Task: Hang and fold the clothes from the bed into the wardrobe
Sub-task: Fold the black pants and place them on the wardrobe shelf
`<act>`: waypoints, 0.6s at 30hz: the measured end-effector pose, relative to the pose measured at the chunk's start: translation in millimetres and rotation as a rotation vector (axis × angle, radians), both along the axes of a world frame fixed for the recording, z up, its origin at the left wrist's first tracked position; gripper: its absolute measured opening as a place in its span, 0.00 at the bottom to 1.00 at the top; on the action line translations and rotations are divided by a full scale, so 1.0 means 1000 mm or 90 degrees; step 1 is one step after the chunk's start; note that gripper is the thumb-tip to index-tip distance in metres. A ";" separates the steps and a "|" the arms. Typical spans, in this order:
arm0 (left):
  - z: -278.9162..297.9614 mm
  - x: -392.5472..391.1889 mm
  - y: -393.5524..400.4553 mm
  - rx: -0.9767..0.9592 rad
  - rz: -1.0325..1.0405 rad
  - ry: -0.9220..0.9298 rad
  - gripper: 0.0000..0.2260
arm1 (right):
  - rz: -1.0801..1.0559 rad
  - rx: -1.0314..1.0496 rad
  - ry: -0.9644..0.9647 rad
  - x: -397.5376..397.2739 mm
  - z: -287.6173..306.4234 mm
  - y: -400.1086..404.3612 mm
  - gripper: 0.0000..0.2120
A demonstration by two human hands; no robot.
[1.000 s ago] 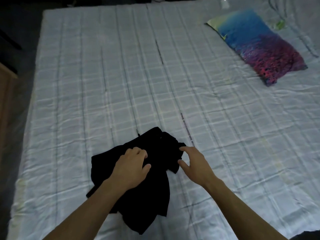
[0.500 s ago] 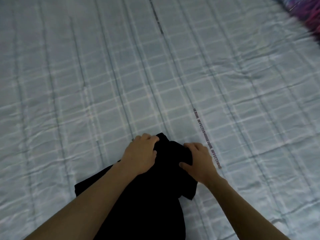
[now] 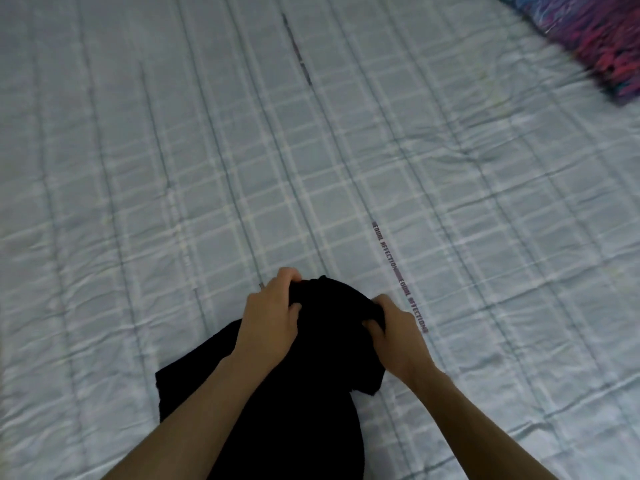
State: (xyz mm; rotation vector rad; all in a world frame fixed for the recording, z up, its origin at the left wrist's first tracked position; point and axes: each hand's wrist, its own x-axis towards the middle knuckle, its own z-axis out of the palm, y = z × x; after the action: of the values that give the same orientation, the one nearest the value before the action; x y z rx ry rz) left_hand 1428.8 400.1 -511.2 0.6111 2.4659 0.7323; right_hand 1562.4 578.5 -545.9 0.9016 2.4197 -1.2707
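A crumpled black garment [image 3: 311,393] lies on the near part of the bed [image 3: 311,168], which is covered by a pale blue checked sheet. My left hand [image 3: 268,317] grips the garment's far left edge, its fingers curled over the cloth. My right hand [image 3: 394,334] pinches the far right edge, with fingers and thumb bunching the fabric. Both forearms reach in from the bottom of the view and hide part of the garment. No wardrobe shows.
A pillow [image 3: 595,39] in blue, purple and red lies at the far right corner of the view. The wrinkled sheet spreads out to the left, right and beyond the garment.
The view has moved closer and lower over the bed. Both hands went from resting near the black garment to gripping its far edge, and they have drawn slightly apart.
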 end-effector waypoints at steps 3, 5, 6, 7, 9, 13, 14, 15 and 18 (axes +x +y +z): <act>0.047 -0.002 -0.014 0.076 0.073 0.014 0.18 | -0.038 0.001 0.090 0.001 0.041 -0.002 0.06; 0.085 -0.005 -0.023 0.117 0.076 0.052 0.17 | -0.042 0.006 0.130 0.000 0.074 -0.003 0.05; 0.106 -0.006 -0.027 0.137 0.071 0.071 0.17 | -0.038 0.016 0.152 -0.001 0.092 -0.003 0.05; 0.127 -0.007 -0.031 0.156 0.065 0.092 0.17 | -0.032 0.029 0.181 -0.001 0.109 -0.004 0.06; 0.175 -0.010 -0.039 0.187 0.050 0.146 0.17 | -0.037 0.059 0.247 -0.001 0.146 -0.005 0.08; 0.277 -0.009 -0.061 0.263 0.008 0.257 0.17 | -0.104 0.131 0.356 0.007 0.224 -0.001 0.10; 0.302 -0.006 -0.066 0.285 -0.014 0.272 0.17 | -0.113 0.150 0.370 0.009 0.243 0.001 0.11; 0.324 0.000 -0.071 0.304 -0.039 0.278 0.17 | -0.111 0.163 0.377 0.013 0.262 0.002 0.12; 0.372 0.026 -0.083 0.323 -0.106 0.275 0.19 | 0.010 0.167 0.298 0.024 0.312 -0.002 0.17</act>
State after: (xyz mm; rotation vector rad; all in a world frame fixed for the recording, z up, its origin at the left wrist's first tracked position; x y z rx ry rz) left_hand 1454.4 317.3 -139.1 1.2610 2.5590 1.2837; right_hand 1586.5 576.8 -234.0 0.7035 3.0061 -1.2942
